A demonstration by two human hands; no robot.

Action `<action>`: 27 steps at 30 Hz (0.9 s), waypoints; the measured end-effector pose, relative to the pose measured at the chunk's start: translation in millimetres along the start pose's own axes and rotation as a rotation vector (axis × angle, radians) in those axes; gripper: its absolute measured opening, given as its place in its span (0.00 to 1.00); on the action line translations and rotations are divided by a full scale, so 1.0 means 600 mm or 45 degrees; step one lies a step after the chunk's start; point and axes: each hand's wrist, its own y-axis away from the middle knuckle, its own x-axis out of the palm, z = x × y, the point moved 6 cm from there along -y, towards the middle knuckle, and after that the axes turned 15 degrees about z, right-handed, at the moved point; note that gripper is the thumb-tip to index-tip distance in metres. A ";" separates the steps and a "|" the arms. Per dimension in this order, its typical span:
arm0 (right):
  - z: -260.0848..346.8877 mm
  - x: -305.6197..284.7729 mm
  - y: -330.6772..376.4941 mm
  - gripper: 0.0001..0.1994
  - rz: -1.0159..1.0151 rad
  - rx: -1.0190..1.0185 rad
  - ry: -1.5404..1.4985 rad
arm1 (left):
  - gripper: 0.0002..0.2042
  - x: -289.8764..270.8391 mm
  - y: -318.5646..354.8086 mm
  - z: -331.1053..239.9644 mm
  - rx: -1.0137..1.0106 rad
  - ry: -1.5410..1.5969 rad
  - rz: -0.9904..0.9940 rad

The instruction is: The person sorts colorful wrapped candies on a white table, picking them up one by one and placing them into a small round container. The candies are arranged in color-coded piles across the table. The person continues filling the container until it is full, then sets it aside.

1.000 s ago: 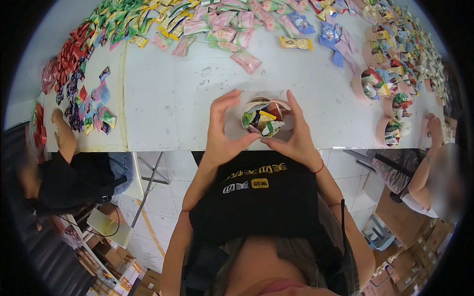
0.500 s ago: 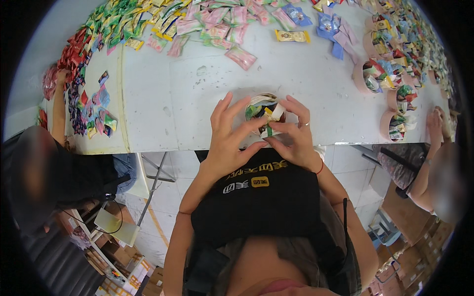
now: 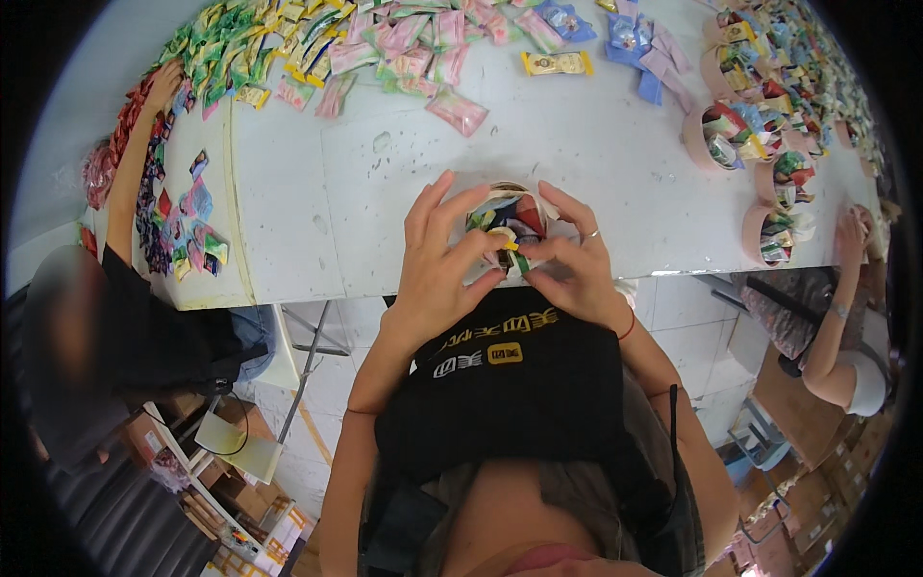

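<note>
Here my left hand [image 3: 437, 264] and right hand [image 3: 572, 255] meet over a small round tub [image 3: 507, 213] stuffed with bright sachets, standing at the near edge of the white table [image 3: 317, 183]. My left grip is spread, fingers curved round the tub's left side, thumb pressed to a yellow sachet [image 3: 501, 237] at its front; my right grip pinches that same sachet from the other side. The tabletop is pale and scuffed, with a seam running down its left part. Loose sachets [image 3: 385, 48] lie strewn along its far side, pink, green and yellow. Filled pink tubs [image 3: 716, 135] stand in a row at the right. Another person's arm [image 3: 135, 163] reaches along the left end, and another's hand [image 3: 851, 236] works at the right. Below the table show pale floor tiles [image 3: 332, 380] and cardboard boxes [image 3: 827, 481].
</note>
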 end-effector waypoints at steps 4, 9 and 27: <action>-0.004 0.006 0.002 0.18 0.017 0.013 0.001 | 0.16 -0.001 0.006 -0.002 0.031 -0.024 -0.055; -0.009 0.005 -0.011 0.23 0.036 0.006 -0.099 | 0.23 0.018 0.002 0.027 -0.014 0.439 0.040; -0.040 -0.189 0.284 0.42 -1.036 0.627 0.859 | 0.18 0.076 -0.038 0.034 -0.120 0.801 -0.147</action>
